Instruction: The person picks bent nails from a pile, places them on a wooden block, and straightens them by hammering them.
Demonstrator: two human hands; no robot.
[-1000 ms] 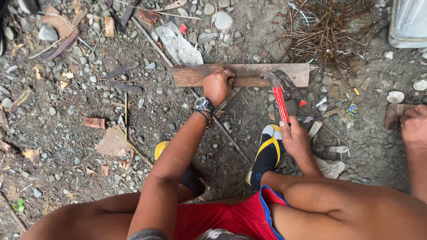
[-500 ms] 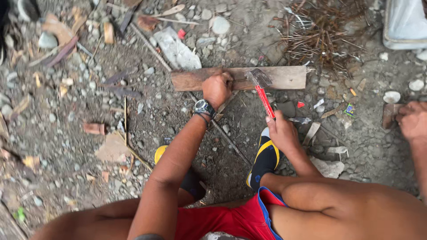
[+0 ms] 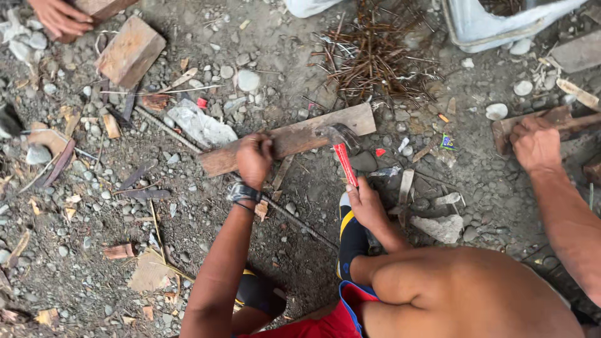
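Wooden plank [image 3: 294,139] under left hand [image 3: 253,159], hammer [image 3: 341,150] in right hand [image 3: 366,206].

Bare arms, no sleeves, lower centre of frame. Dark wristwatch [image 3: 243,193] on left wrist. Red shorts [image 3: 325,322] with blue trim. Black sandals [image 3: 352,241], yellow-edged, on feet.

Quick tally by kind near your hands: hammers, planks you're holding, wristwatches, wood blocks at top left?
Hammer, gripped by the right hand: 1
Plank, under the left hand: 1
Wristwatch: 1
Wood block: 1
Total: 4
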